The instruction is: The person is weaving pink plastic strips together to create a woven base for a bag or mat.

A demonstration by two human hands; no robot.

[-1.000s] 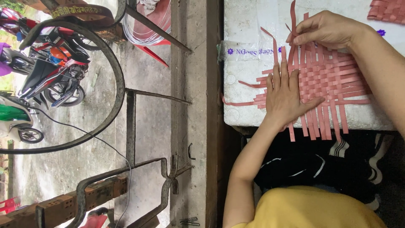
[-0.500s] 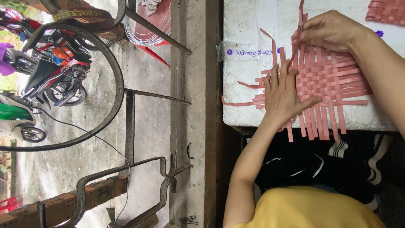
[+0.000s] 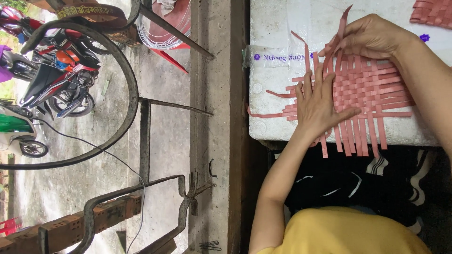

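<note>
The white foam box (image 3: 273,117) was largely covered by the pink woven mat (image 3: 372,89), on which the left hand (image 3: 320,106) was pressed flat while the right hand (image 3: 372,35) was set at its upper edge. Loose strip ends (image 3: 351,141) were seen jutting past the box's near edge. Bare foam was left open beside the printed tape (image 3: 270,56) and toward a second woven piece (image 3: 433,11) in the corner.

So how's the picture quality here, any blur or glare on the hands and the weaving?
Head view: soft, even daylight, no glare; the left hand, right hand and pink mat are sharp, with only faint shadows on the white box; the whole frame looks turned sideways.
</note>
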